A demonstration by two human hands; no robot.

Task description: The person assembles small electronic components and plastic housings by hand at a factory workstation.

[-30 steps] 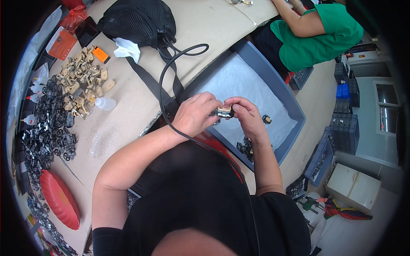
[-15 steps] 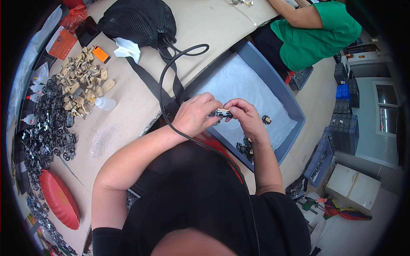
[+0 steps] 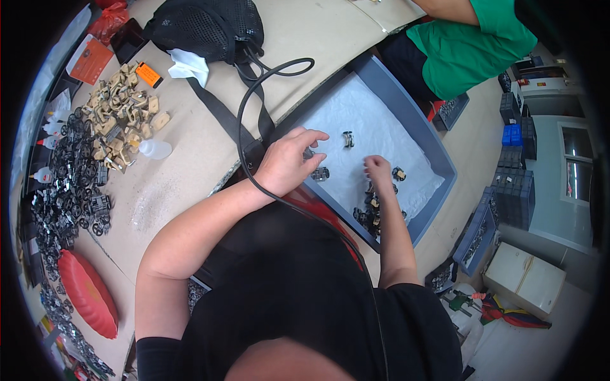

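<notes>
Over the left part of a grey-blue tray (image 3: 443,190) lined with white sheeting, my left hand (image 3: 283,165) has its thumb and forefinger spread apart. A dark grey bit shows in the gap between them; I cannot tell whether it is held. Just beyond these fingertips is a small black-and-tan wheeled piece (image 3: 348,139), apart from both hands. A dark piece (image 3: 321,174) is by my left thumb. My right hand (image 3: 379,170) is lowered over the tray with its fingers bent down, their tips partly hidden. Next to it are a tan-topped piece (image 3: 398,174) and a dark cluster (image 3: 366,216).
Tan parts (image 3: 124,117) and black wheeled parts (image 3: 73,171) are heaped on the table at left, near a white bottle (image 3: 155,149) and a red dish (image 3: 88,293). A black mesh bag (image 3: 203,28) lies beyond; its cable (image 3: 240,127) crosses my left forearm. A person in green (image 3: 473,51) sits far right.
The black-and-tan piece has left my fingers and is now over the tray's white lining. My hands have parted; the right moved right and down, and the left thumb and forefinger have spread.
</notes>
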